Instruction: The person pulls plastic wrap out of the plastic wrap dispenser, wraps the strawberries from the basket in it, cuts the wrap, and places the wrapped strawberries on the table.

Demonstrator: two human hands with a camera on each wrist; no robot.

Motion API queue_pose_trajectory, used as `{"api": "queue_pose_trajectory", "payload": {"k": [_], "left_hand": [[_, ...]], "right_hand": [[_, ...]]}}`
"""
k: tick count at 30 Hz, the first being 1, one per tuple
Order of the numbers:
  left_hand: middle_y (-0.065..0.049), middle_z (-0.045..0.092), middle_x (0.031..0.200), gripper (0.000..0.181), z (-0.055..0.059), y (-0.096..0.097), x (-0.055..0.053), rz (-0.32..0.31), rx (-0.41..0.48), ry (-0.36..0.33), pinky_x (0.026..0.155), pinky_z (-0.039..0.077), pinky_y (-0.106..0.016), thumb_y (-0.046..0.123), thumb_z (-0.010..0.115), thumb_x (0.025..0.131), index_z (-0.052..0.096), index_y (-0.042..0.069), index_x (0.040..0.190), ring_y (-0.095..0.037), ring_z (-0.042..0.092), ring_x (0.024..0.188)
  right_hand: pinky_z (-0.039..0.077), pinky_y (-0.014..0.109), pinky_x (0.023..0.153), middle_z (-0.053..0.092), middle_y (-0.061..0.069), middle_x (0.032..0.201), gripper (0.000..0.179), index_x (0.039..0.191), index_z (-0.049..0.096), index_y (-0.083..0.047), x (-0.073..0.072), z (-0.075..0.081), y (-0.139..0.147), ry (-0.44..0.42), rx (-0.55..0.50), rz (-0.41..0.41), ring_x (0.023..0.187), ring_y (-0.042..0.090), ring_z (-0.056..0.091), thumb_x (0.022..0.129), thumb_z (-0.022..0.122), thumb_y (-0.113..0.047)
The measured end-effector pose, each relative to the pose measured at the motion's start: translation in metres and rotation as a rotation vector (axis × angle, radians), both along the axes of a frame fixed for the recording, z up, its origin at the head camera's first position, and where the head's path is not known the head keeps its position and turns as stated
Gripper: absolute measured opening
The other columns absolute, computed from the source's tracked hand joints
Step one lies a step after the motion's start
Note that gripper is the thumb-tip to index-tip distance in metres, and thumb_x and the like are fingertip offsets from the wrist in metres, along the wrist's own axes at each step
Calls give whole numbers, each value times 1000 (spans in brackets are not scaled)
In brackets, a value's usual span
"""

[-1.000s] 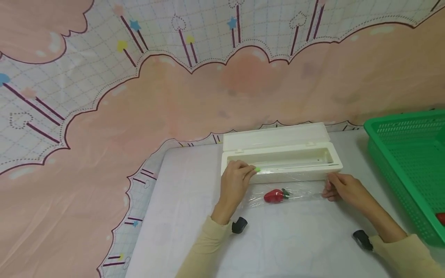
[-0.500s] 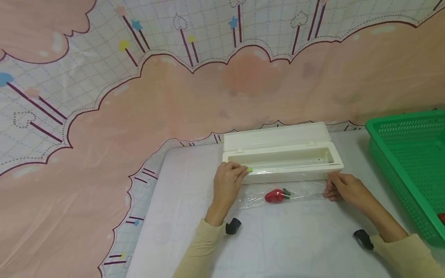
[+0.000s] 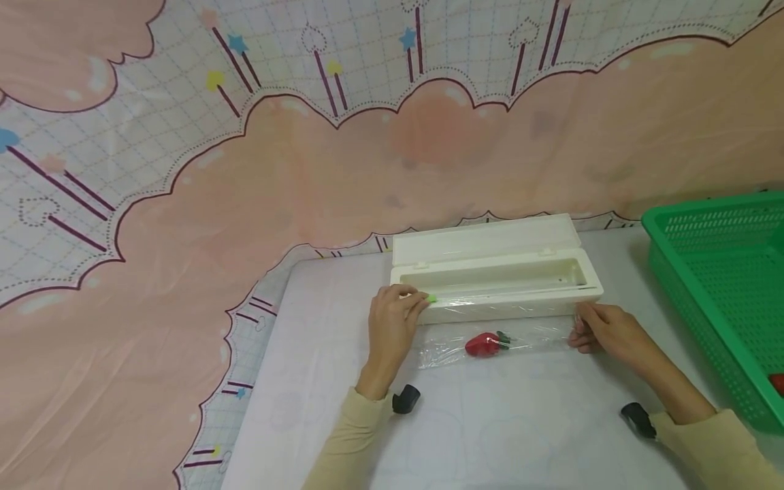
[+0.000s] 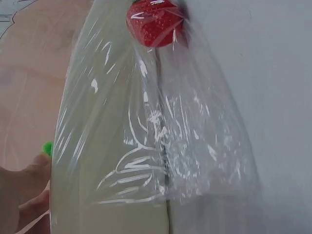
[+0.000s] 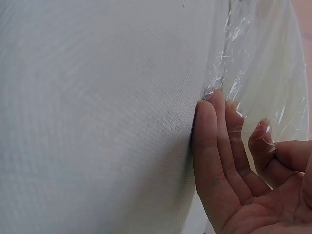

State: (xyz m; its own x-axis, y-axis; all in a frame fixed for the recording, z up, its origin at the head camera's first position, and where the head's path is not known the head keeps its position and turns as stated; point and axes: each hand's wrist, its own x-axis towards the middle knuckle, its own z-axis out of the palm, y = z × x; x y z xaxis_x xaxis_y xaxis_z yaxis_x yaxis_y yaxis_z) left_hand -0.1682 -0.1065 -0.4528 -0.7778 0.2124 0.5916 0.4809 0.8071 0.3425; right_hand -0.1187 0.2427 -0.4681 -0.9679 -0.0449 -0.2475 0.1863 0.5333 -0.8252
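A white cling film dispenser (image 3: 589, 278) sits at the back of the table with its lid up. My left hand (image 3: 390, 327) pinches the small green slide cutter (image 3: 431, 298) near the left end of its front rail. Clear cling film (image 4: 200, 141) hangs from the front of the box onto the table, its left edge loose in the left wrist view. A red toy strawberry (image 3: 482, 345) with green leaves lies in front of the box, the film around it. With thumb and index finger my right hand (image 5: 239, 175) pinches the film's right edge by the box's corner.
A green perforated plastic basket (image 3: 686, 299) stands at the right, with a red thing (image 3: 776, 384) partly visible in it. A white cloth covers the table (image 3: 520, 435). Behind hangs a patterned curtain (image 3: 367, 177).
My left hand has slid leftward along the box's front rail with the green cutter. The right hand keeps its place on the film, and the strawberry has not moved.
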Motion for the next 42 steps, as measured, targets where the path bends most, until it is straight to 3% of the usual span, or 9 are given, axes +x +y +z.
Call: {"api": "queue_pose_trajectory", "payload": {"k": [7,11,16,31,37,42], "left_hand": [[-5,69,102,15,2,-24,3,35,88,-94,78,54,-35,20,77,85,81,11,96,-22,61,99],[-6,69,102,16,3,-33,3,24,97,-130,79,55,-35,19,76,86,80,9,98,-22,64,96],[-8,68,101,15,2,-42,3,15,175,-166,75,59,-31,13,75,86,79,5,98,-22,68,91],[-7,68,101,16,5,-47,0,14,235,-279,79,59,-27,10,73,89,77,4,103,-21,68,92],[-7,69,102,18,2,-50,2,18,246,-260,79,59,-28,11,73,90,76,5,106,-21,68,92],[-7,71,102,20,2,-50,9,70,262,-132,85,56,-38,11,76,88,74,6,107,-22,69,91]], "right_hand": [[60,29,65,73,14,84,51,90,55,7,-1,1,0,-7,-11,7,76,20,71,109,27,-30],[60,29,64,73,15,84,51,89,54,7,-2,1,0,-7,-5,9,75,20,71,109,26,-30],[60,29,64,73,14,83,52,87,54,5,-2,0,-1,-15,-6,9,75,19,72,109,26,-31],[60,29,65,72,14,84,53,91,55,8,-2,1,1,-4,-22,23,75,19,71,110,27,-33],[60,28,65,72,15,85,56,98,57,12,0,1,0,10,-30,28,76,19,71,110,27,-34],[60,29,65,72,17,87,58,104,56,16,2,1,0,26,-36,15,76,19,72,110,29,-35]]}}
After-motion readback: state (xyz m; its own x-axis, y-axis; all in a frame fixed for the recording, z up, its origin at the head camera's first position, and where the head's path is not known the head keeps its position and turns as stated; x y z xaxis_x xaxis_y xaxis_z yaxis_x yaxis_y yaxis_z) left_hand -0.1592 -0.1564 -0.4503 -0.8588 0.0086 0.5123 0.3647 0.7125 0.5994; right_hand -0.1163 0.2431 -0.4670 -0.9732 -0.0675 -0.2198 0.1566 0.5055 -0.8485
